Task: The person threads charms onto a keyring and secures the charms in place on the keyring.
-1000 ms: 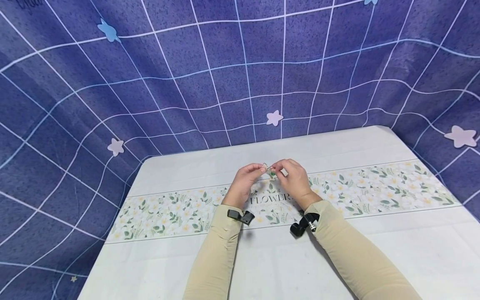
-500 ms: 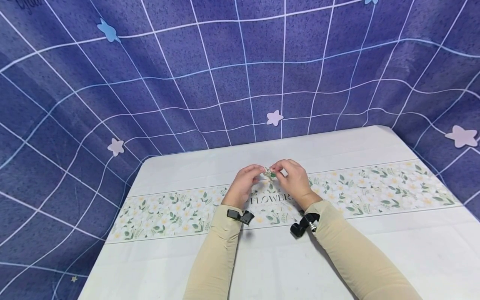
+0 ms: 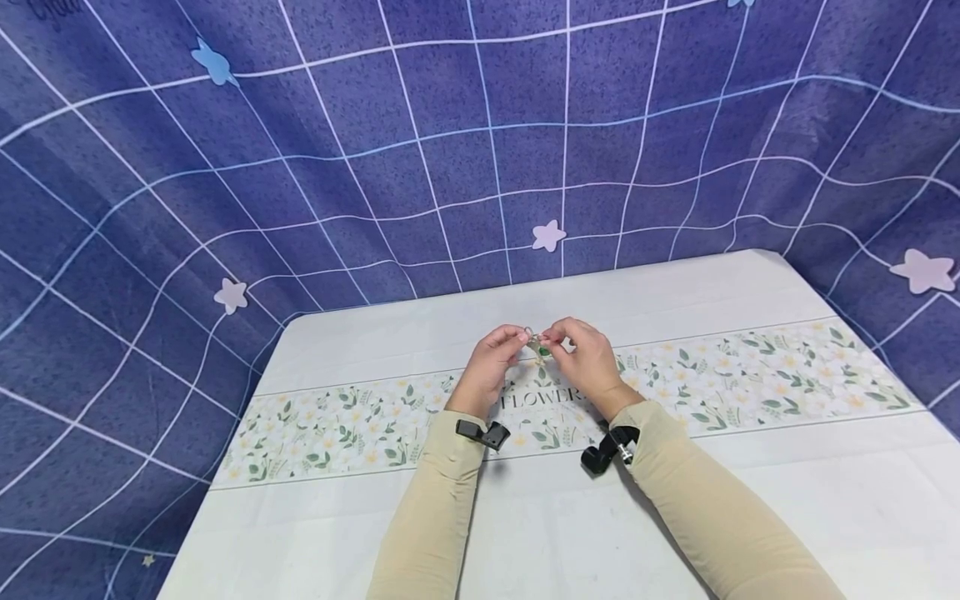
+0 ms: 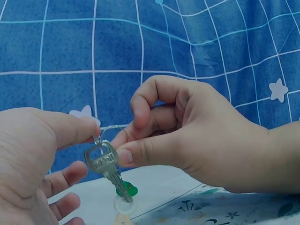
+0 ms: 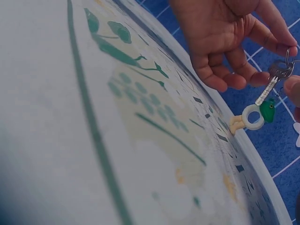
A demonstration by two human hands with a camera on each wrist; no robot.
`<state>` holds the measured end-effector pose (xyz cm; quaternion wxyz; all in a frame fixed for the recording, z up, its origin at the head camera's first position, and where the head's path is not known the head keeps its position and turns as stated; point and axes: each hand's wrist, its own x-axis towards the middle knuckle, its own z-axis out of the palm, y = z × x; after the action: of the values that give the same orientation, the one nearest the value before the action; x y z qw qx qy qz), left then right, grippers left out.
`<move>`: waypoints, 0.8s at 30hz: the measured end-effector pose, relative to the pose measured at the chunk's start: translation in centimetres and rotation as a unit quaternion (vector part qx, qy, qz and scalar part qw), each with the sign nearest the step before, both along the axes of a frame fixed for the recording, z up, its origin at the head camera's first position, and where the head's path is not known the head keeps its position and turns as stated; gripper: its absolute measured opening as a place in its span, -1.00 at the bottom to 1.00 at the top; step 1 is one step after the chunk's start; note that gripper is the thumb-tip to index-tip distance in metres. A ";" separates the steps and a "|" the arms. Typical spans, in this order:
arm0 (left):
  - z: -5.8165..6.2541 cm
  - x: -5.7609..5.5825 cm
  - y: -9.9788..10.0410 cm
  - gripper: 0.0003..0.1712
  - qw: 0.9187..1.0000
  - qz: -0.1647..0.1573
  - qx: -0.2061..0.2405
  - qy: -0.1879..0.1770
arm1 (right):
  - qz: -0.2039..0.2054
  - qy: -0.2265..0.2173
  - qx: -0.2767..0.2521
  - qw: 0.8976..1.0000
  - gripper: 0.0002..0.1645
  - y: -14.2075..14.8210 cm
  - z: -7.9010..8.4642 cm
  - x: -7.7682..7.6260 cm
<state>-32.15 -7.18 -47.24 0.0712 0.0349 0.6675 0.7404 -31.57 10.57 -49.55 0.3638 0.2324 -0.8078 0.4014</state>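
A metal key hangs from a thin key ring between my two hands, blade pointing down. In the left wrist view, thumb and finger of my left hand pinch the ring's left side, right above the key's bow. My right hand pinches the ring from the other side between thumb and index finger. Below the fingers dangles a small duck-like charm with a green head, a white loop and yellow feet. Both hands are raised over the far half of the table, and fingertips partly cover the ring.
The white table carries a printed flower band with lettering across its middle. Behind it and along its sides hangs a blue curtain with grid lines and stars. A black strap mount sits on each wrist.
The key and ring have shifted slightly between the fingertips, with the key swinging lower into view. Both hands stay almost in the same place.
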 end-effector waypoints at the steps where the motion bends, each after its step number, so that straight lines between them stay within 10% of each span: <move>1: -0.1 0.0 0.0 -0.84 1.000 0.000 0.004 -0.001 | 0.002 -0.007 -0.003 1.000 -0.70 0.0 0.0 0.0; 18: 0.1 -0.1 0.0 -0.77 0.995 -0.008 0.077 -0.059 | 0.007 -0.010 -0.012 1.000 -0.65 0.0 0.2 0.0; 24: -0.3 0.1 0.0 -0.71 0.996 -0.020 0.087 -0.021 | 0.005 -0.017 -0.016 1.000 -0.64 -0.1 0.1 0.1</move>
<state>-32.10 -7.15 -47.54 0.0971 0.0386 0.5984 0.7944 -31.47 10.50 -49.46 0.3519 0.2237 -0.8059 0.4203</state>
